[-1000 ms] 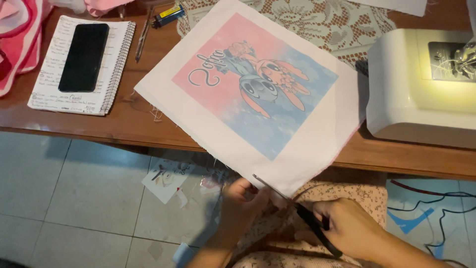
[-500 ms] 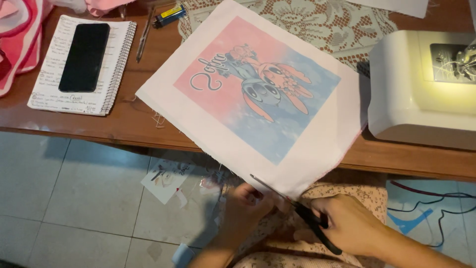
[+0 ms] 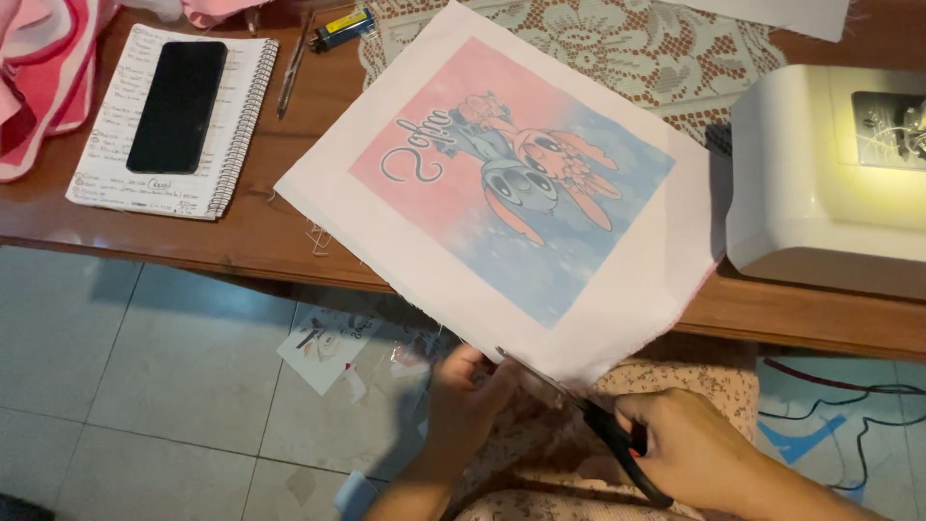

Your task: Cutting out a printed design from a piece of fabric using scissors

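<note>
Printed fabric square [image 3: 511, 193], near edge overhanging table [image 3: 241, 241]: left hand [image 3: 463, 400] fingers pinch that edge from beneath; right hand [image 3: 690, 449] fingers closed through black-handled scissors [image 3: 588, 425], blades at the edge.

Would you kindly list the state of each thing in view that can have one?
Scissors: in the right hand, blades at the cloth's near edge.
Printed cloth: flat, overhanging the table, near edge pinched by the left hand.
Phone: screen dark, lying on the notebook.
Notebook: open.
Sewing machine: lamp lit.
</note>
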